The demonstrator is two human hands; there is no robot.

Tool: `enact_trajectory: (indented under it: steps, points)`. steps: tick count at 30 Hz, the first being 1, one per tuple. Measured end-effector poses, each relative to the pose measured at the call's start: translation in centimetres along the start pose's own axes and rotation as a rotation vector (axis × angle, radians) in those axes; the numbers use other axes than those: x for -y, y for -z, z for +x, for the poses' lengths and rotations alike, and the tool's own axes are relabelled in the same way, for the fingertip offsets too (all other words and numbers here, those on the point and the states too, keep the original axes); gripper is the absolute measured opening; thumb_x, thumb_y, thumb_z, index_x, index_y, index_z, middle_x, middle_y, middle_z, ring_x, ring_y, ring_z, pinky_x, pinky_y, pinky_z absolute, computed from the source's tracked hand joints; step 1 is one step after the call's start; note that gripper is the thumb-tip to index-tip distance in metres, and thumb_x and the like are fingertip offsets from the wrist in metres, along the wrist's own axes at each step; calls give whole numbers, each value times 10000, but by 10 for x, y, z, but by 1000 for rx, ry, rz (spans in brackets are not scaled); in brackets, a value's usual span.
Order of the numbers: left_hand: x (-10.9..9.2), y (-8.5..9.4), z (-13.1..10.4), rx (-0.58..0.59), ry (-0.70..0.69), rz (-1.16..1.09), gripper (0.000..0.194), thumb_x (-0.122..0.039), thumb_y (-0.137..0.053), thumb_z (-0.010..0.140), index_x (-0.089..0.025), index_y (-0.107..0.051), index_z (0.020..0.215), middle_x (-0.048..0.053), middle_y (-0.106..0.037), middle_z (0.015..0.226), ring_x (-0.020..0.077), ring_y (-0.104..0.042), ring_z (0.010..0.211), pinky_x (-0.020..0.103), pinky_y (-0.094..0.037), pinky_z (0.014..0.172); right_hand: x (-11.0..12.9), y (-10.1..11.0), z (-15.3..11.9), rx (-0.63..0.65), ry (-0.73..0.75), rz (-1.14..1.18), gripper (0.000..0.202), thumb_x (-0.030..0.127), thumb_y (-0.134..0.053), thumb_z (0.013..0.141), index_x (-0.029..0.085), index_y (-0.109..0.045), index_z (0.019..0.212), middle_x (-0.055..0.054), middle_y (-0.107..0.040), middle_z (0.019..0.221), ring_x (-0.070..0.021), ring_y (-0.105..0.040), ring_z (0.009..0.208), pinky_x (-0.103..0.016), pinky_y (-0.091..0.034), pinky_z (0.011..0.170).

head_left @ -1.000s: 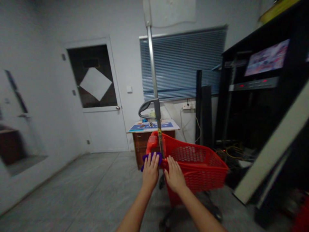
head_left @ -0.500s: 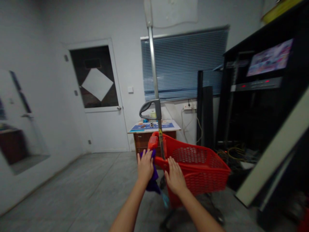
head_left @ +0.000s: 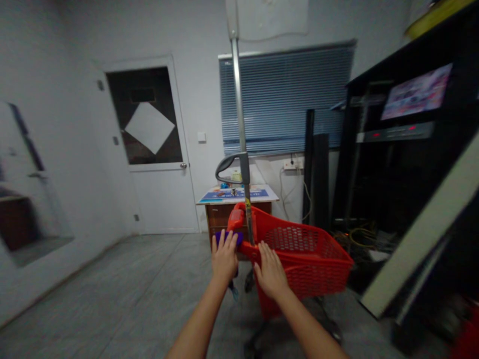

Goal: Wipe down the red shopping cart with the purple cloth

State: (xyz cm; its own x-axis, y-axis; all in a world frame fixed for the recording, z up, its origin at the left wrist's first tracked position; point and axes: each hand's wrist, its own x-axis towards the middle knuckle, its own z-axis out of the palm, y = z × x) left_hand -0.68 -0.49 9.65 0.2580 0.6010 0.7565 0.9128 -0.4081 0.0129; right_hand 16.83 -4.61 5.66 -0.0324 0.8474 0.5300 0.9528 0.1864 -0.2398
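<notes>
Left hand over purple cloth (grasp beneath: cannot tell), right hand flat, unclenched, on red shopping cart; uneven pressure could roll it or slip the cloth.

Both forearms are bare. The left forearm enters at 7 o'clock and slants toward 1; the right forearm enters at 5 and slants toward 10 or 11. The left hand, between 6 and 7, is back-up, its fingers extended toward 12 and slightly parted. The right hand, at 5, is also back-up, fingers straight toward 11, thumb parted on its 9 o'clock side. The hands are apart; both palms are hidden.
</notes>
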Motion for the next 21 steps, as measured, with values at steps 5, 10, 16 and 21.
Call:
enact_trajectory:
  steps: [5,10,16,21]
  points:
    - [14,-2,3,32,38,-17,470,-168,-374,944,-218,-454,1405,56,-485,1450,258,-349,1396,557,-228,1159,3,-5,1,-27,-12,17,608,314,-390,907,63,-329,1458,-125,-298,1540,-214,-233,1434,-393,-210,1171]
    - [-2,-16,-3,-15,41,-4,458,-194,-368,959,-227,-449,1408,71,-442,1481,266,-334,1404,561,-259,1142,5,-7,2,-34,-30,23,604,314,-386,905,53,-345,1448,-128,-287,1543,-223,-223,1437,-395,-222,1168]
    - [-18,-17,-5,-3,-54,-17,433,-199,-436,938,-250,-516,1361,47,-470,1461,269,-322,1409,537,-249,1153,1,-4,1,-19,-16,14,613,327,-389,909,62,-330,1458,-134,-284,1543,-227,-231,1434,-405,-222,1167]
    - [-4,-11,0,-23,19,-18,425,-176,-413,945,-260,-530,1345,54,-514,1426,264,-365,1387,572,-206,1161,-2,-3,0,-6,17,2,599,317,-385,914,83,-331,1463,-111,-296,1542,-214,-235,1433,-394,-203,1172]
